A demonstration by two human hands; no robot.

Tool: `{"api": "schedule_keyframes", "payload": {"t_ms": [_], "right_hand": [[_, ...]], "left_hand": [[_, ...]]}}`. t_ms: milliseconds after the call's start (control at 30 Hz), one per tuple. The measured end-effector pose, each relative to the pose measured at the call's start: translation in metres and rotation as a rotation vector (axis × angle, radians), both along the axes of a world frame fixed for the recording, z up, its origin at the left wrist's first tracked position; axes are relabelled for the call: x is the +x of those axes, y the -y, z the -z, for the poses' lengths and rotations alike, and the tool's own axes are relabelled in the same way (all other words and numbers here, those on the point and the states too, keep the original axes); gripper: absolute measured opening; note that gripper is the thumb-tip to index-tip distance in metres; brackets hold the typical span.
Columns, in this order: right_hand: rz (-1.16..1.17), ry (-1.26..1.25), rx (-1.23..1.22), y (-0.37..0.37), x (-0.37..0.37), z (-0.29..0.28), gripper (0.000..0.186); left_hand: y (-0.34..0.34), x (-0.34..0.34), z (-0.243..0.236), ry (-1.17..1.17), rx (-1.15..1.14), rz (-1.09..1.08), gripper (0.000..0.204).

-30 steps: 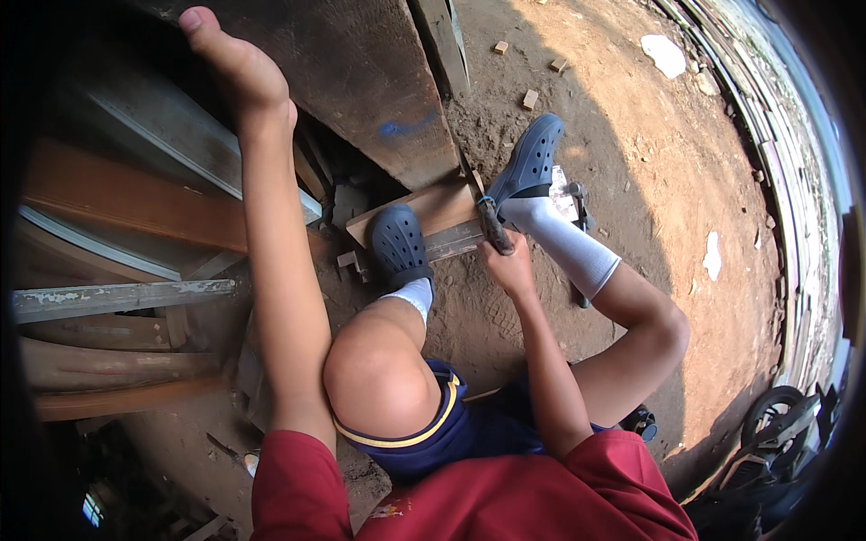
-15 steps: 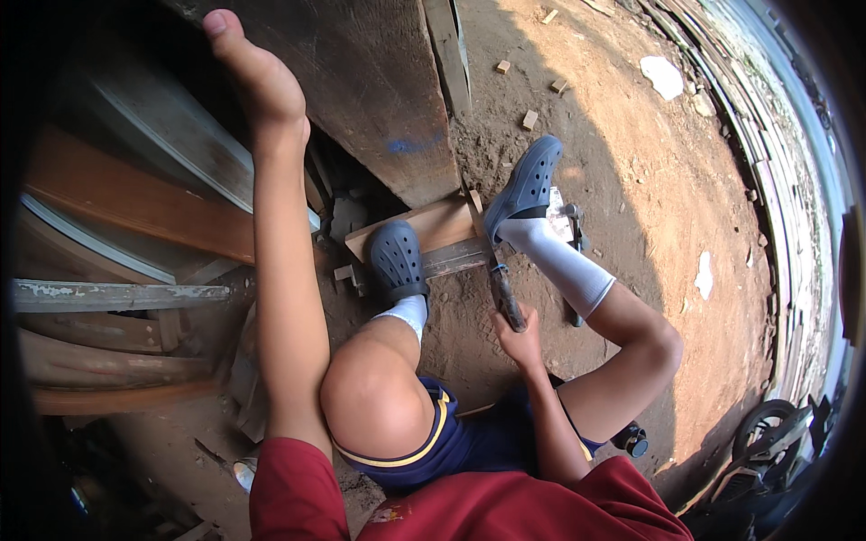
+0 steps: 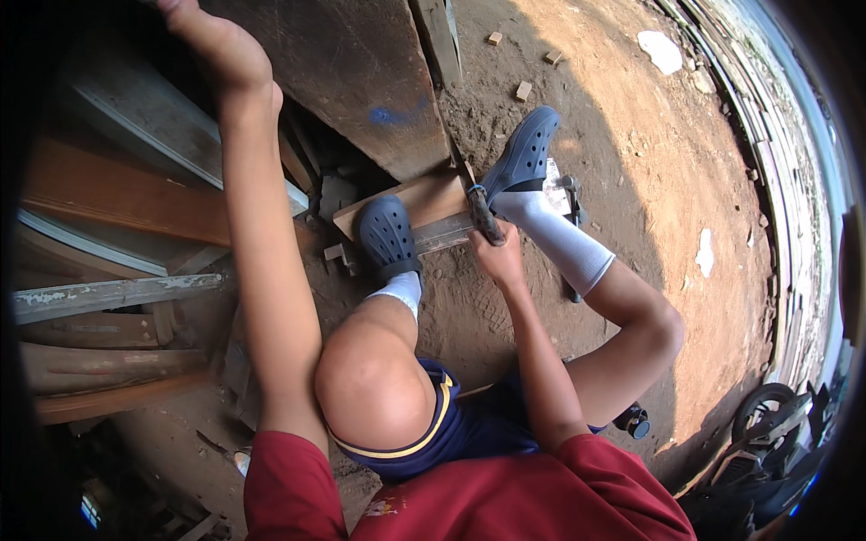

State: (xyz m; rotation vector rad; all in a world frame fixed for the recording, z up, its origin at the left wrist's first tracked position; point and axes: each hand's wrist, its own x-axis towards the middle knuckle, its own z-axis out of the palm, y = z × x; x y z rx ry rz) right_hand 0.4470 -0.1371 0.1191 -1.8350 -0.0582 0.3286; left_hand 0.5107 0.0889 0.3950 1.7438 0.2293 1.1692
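Observation:
My right hand (image 3: pixel 499 255) is wrapped round the dark handle of a handsaw (image 3: pixel 484 216), with a blue tie near its top. The thin blade is seen nearly edge-on, at the end of a light wooden board (image 3: pixel 437 200). My left foot, in a blue clog (image 3: pixel 386 233), presses on this board, and a greyer wood piece (image 3: pixel 444 236) lies along its near side. At the upper left, my left hand (image 3: pixel 224 50) reaches far out beside a large dark wooden panel (image 3: pixel 352 81). Its thumb shows in part; its other fingers are hidden.
Curved planks and frames (image 3: pixel 126 194) are stacked on the left. My right clog (image 3: pixel 528 149) stands just right of the board's end, beside a dark metal tool (image 3: pixel 573 203). Small wood offcuts (image 3: pixel 523 90) lie on the dirt ahead. A motorcycle (image 3: pixel 767 433) is at the lower right.
My right hand and the saw have moved forward and slightly left, so less of the blade shows. My left hand has shifted up and left in the picture as the view moved.

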Motion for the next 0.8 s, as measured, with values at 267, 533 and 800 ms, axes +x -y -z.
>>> {"api": "schedule_keyframes", "payload": {"t_ms": [267, 533, 800], "right_hand": [[-0.055, 0.051, -0.035, 0.029, -0.044, 0.004, 0.027], [-0.046, 0.057, -0.004, 0.029, -0.054, 0.000, 0.025], [-0.011, 0.013, 0.066, -0.012, 0.008, 0.001, 0.027]], "left_hand": [[-0.003, -0.003, -0.007, 0.048, 0.028, -0.060, 0.093], [-0.008, -0.004, -0.006, 0.024, -0.004, -0.056, 0.093], [0.000, -0.006, -0.009, -0.012, -0.074, -0.037, 0.095]]}}
